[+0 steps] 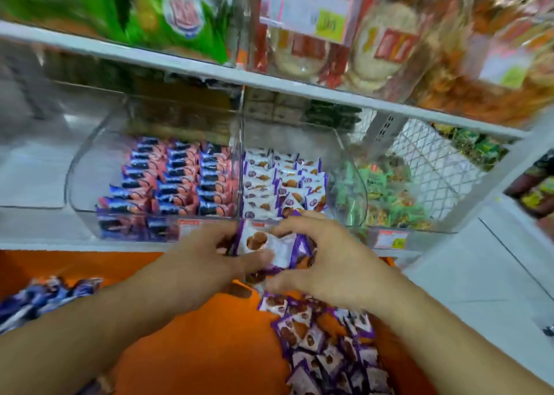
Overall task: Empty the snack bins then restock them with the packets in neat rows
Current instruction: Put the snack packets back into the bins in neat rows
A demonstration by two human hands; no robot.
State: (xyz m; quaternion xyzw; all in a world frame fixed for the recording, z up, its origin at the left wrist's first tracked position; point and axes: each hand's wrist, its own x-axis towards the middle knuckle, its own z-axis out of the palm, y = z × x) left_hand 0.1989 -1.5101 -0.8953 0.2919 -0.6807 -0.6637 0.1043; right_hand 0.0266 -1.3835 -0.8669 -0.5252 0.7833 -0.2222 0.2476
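**Purple-and-white packets held at the middle bin's front edge**

Head view: We note the left hand (pixel 209 253) and right hand (pixel 326 262) together gripping a small stack of purple-and-white biscuit packets (pixel 266 244), fingers curled round the stack's ends, thumbs beneath. The stack sits just in front of the middle clear bin (pixel 284 181), which holds like packets in neat rows. The left bin (pixel 168 181) beside it holds blue-and-pink packets (pixel 180 178) in rows. A loose pile of purple packets (pixel 326 346) lies on the orange surface (pixel 195 334) below the right forearm. More blue packets (pixel 45 298) lie at far left. The frame is motion-blurred.
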